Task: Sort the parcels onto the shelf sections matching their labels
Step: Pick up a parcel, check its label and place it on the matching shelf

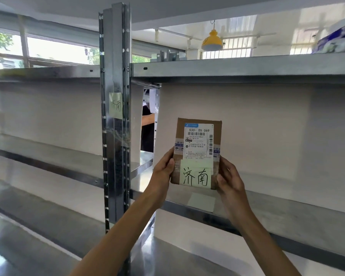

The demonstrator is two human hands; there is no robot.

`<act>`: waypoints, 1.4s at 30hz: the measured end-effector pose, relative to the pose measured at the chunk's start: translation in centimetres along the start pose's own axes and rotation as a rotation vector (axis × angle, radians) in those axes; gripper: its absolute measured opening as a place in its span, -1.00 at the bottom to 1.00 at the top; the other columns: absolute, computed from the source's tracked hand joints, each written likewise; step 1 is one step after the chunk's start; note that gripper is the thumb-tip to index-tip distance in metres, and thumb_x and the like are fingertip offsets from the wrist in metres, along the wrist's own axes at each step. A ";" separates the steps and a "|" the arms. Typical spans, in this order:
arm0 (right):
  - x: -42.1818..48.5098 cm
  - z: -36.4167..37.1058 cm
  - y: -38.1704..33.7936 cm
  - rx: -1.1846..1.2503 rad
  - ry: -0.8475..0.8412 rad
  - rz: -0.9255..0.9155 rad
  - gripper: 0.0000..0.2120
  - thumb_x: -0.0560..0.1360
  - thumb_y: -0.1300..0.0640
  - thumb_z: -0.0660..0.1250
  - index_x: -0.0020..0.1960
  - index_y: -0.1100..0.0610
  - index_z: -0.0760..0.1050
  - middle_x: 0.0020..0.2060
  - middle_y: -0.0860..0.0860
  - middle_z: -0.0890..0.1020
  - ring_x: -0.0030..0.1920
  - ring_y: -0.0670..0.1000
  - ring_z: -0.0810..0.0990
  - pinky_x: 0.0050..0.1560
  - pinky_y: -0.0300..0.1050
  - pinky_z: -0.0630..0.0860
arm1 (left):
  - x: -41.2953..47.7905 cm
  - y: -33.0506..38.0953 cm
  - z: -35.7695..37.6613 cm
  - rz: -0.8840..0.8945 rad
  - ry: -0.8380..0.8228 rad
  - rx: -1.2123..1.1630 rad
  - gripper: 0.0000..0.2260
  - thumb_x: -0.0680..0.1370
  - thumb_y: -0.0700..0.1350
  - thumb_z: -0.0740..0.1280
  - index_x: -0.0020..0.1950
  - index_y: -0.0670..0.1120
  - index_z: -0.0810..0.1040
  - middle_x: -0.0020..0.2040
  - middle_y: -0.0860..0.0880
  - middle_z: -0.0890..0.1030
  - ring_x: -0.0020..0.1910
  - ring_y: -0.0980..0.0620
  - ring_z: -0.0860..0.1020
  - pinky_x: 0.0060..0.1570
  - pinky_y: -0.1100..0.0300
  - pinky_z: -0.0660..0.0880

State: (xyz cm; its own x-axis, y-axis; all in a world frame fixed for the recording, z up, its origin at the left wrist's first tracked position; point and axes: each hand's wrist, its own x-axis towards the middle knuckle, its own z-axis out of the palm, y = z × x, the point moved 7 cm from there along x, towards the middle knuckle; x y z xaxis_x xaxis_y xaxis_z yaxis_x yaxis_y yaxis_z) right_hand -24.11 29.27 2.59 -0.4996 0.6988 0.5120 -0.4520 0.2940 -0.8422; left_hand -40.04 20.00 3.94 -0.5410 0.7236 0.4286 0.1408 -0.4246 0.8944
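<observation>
A small brown cardboard parcel stands upright over the middle shelf of the right bay, its white shipping label and a pale green note with two handwritten characters facing me. My left hand grips its lower left edge, thumb across the front. Its lower right edge is held by my right hand. A matching pale green note with the same characters is taped to the metal upright left of the parcel.
Grey metal shelving runs left and right of the upright, with an upper shelf overhead. A blue-and-white wrapped pack lies on top at the far right. A person in dark clothes stands behind the gap. A yellow lamp hangs beyond.
</observation>
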 end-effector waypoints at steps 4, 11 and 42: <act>0.1 1.2 0.0 -0.010 0.062 -0.013 -0.57 0.59 0.35 0.11 0.38 0.00 0.35 0.31 -0.04 0.52 0.31 0.02 0.49 0.24 0.18 0.48 | 0.4 0.6 -1.1 -0.007 -0.044 -0.015 -0.66 0.65 -0.13 0.05 0.41 0.03 0.36 0.08 0.19 0.64 -0.01 0.22 0.64 -0.15 0.29 0.58; -0.6 5.0 -0.2 0.000 0.134 -0.005 -0.57 0.59 0.37 0.09 0.36 0.01 0.35 0.30 0.01 0.52 0.30 0.06 0.50 0.19 0.10 0.51 | 0.5 1.4 -4.4 -0.030 -0.085 -0.036 -0.64 0.65 -0.12 0.07 0.45 -0.02 0.33 0.07 0.11 0.63 -0.07 0.22 0.65 -0.20 0.31 0.57; -5.7 10.4 -3.3 -0.109 0.238 -0.075 -0.62 0.59 0.34 0.12 0.36 0.07 0.35 0.29 0.02 0.53 0.27 -0.01 0.52 0.04 -0.11 0.58 | -3.0 4.0 -8.5 -0.106 -0.177 -0.113 -0.62 0.66 -0.22 0.01 0.47 -0.06 0.28 0.17 0.02 0.54 0.02 0.19 0.58 -0.07 0.23 0.58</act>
State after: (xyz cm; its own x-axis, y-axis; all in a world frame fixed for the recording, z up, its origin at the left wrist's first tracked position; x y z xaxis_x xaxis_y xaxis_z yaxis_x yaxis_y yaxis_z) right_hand -27.49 17.59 4.20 -0.2740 0.8022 0.5305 -0.3927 0.4102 -0.8231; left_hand -44.88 11.50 5.15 -0.3927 0.8473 0.3577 -0.0086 -0.3923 0.9198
